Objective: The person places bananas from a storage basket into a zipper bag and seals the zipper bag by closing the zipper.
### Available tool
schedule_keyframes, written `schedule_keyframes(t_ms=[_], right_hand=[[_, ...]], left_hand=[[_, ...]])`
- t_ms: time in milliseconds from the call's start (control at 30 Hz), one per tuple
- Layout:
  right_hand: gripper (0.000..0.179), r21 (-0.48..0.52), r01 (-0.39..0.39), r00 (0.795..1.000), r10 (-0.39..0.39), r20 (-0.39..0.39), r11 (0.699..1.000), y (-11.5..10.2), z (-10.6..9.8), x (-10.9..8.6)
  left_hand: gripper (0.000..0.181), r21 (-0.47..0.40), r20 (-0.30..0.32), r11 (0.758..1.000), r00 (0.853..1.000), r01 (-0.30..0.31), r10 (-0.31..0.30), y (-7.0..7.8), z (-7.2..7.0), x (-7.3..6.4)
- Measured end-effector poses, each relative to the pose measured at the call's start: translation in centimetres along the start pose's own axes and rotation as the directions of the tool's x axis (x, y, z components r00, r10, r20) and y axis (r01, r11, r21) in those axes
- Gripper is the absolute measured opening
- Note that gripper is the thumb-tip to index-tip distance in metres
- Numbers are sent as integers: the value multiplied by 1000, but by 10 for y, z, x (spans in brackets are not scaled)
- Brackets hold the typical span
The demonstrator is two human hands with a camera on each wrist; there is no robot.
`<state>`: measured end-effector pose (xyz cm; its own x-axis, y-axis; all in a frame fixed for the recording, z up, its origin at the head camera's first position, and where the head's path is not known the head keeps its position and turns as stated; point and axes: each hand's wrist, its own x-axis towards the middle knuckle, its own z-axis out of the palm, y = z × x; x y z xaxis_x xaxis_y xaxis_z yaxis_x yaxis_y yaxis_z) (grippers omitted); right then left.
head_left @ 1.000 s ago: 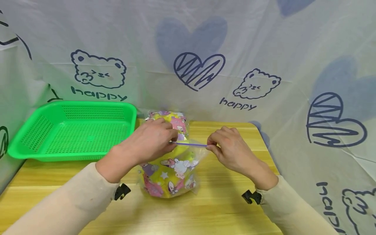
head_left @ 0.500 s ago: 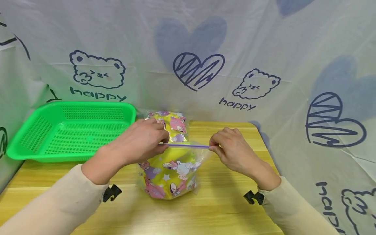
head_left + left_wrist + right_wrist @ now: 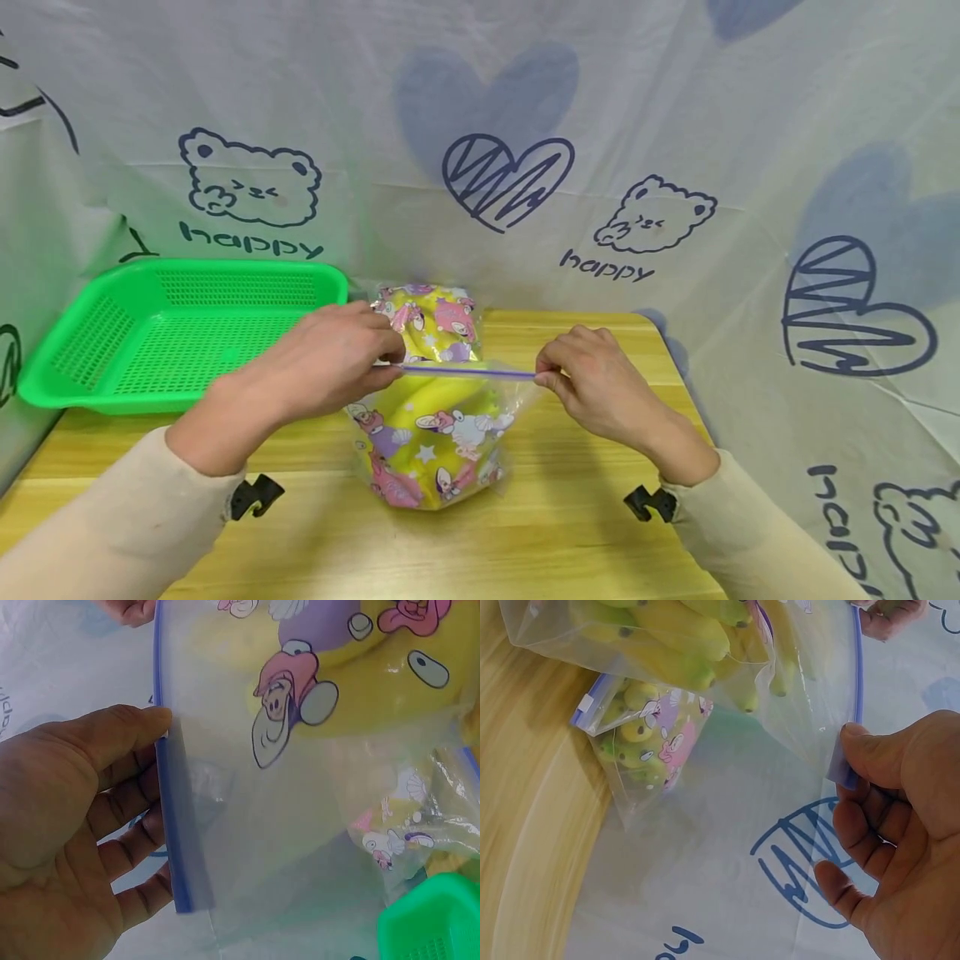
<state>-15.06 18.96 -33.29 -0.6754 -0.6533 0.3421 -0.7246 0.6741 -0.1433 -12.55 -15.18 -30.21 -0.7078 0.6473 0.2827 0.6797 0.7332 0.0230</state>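
A clear zip bag (image 3: pixel 431 454) printed with cartoon figures stands on the table, its purple zip strip (image 3: pixel 472 371) stretched level across the top. Yellow bananas (image 3: pixel 682 634) with green tips show through the plastic in the right wrist view. My left hand (image 3: pixel 326 358) pinches the strip towards its left end, thumb on a small pale piece that looks like the slider. At the strip's right end, my right hand (image 3: pixel 596 387) pinches the corner between thumb and forefinger. A second printed bag (image 3: pixel 431 321), with yellow-green fruit inside, stands just behind the first.
On the left of the wooden table (image 3: pixel 570 533) sits a green perforated basket (image 3: pixel 82 402), partly behind my left forearm. A white printed cloth (image 3: pixel 510 250) hangs behind the table and along both sides.
My left hand has slid left along the zip strip, uncovering more of it and of the bag behind. My right hand has barely moved, still pinching its end.
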Motion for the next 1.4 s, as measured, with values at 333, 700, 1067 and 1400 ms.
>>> schedule_keyframes(t_ms=[333,700,1067,1400], right_hand=[[9,-2,-13,1000,13,7,1000,6,1,-2],[10,-4,-38,999,38,19,999,12,1,-4],[11,2,-91,992,91,90,996,8,-2,-9],[27,32,-58,996,56,70,998,-7,7,0]], left_hand=[[6,-17,17,998,998,63,-63,-10,-8,-17],[5,-5,46,991,990,130,-130,-23,-15,-34],[4,-70,56,977,979,199,-195,-17,-12,-33],[7,-83,-33,994,996,77,-80,5,-3,7]])
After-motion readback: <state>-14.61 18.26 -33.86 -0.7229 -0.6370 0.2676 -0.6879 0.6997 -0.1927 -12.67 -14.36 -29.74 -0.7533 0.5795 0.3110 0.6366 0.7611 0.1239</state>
